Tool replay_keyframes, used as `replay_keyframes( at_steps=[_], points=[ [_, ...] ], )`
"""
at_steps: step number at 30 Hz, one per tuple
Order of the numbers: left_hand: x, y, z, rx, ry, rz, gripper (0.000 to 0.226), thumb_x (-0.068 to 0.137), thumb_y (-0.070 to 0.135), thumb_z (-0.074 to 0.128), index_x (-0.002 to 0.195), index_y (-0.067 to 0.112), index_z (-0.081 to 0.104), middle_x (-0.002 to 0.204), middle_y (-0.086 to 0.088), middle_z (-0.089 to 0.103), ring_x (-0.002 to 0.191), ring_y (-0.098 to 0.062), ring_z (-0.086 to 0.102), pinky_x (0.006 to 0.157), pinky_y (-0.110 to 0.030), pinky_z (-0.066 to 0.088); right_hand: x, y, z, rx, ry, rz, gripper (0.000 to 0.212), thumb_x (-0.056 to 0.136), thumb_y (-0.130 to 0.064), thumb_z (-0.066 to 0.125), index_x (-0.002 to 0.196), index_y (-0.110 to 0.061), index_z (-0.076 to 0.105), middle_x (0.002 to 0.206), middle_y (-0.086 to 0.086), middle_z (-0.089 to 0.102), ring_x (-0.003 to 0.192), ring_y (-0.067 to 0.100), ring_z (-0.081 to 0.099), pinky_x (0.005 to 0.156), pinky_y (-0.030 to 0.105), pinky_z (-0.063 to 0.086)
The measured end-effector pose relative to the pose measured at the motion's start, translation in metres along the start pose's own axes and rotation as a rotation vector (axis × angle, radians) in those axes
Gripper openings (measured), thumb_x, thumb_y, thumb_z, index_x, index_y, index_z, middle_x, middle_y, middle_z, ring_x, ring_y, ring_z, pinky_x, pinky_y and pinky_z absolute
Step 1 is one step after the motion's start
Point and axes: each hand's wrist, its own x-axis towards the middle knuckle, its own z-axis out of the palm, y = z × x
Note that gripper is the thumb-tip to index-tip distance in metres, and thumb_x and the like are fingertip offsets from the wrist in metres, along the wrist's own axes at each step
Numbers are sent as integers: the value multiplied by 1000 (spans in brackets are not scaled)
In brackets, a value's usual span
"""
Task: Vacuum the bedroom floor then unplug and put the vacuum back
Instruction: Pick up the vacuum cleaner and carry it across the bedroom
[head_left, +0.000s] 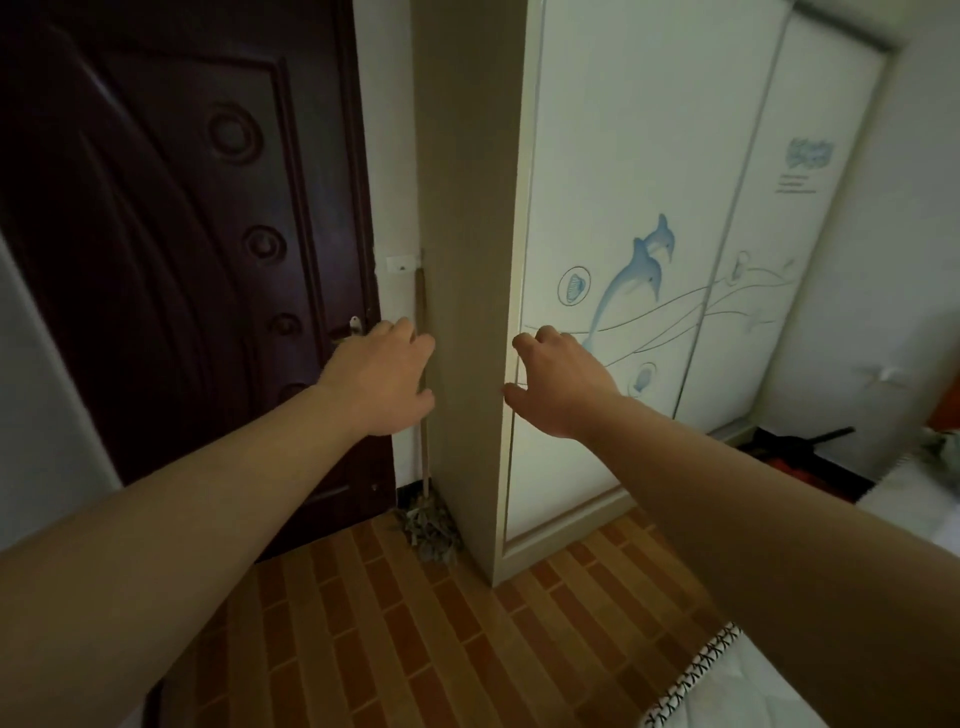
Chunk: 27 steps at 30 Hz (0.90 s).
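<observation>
Both my arms reach forward at chest height toward the corner of a wardrobe (467, 260). My left hand (382, 376) hovers in front of the gap between the dark door and the wardrobe side, fingers loosely curled, holding nothing. My right hand (558, 387) is level with it at the wardrobe's front corner, fingers relaxed and empty. A dark object with a black handle, red beneath (802, 447), lies on the floor at the right by the wardrobe; I cannot tell whether it is the vacuum. No cord or plug shows.
A dark brown door (182, 260) with a handle (353, 327) fills the left. A mop (428, 525) leans in the gap beside the wardrobe. White sliding doors with dolphin prints (639, 270) stand ahead. Brick-pattern floor (415, 623) lies below; a bed corner (727, 686) sits bottom right.
</observation>
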Motion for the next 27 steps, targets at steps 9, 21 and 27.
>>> replay_keyframes(
  at_steps=[9, 21, 27],
  points=[
    [88, 5, 47, -40, 21, 120, 47, 92, 49, 52, 129, 20, 51, 125, -4, 50, 113, -23, 50, 83, -41, 49, 50, 34, 28, -33, 13, 109, 56, 96, -44, 60, 142, -16, 46, 136, 9, 53, 119, 28, 55, 94, 43, 53],
    [253, 75, 92, -89, 70, 281, 54, 93, 46, 56, 139, 20, 47, 131, -5, 50, 112, -22, 53, 89, -41, 51, 130, 170, 64, -117, 48, 245, 54, 96, -45, 56, 140, -14, 47, 130, 10, 55, 113, 29, 54, 92, 43, 51],
    [328, 109, 125, -115, 64, 352, 53, 92, 47, 53, 137, 19, 48, 128, -4, 50, 111, -23, 53, 85, -43, 54, 150, 239, 88, -119, -1, 376, 53, 95, -45, 55, 138, -16, 47, 128, 9, 54, 112, 28, 53, 88, 41, 52]
  ],
)
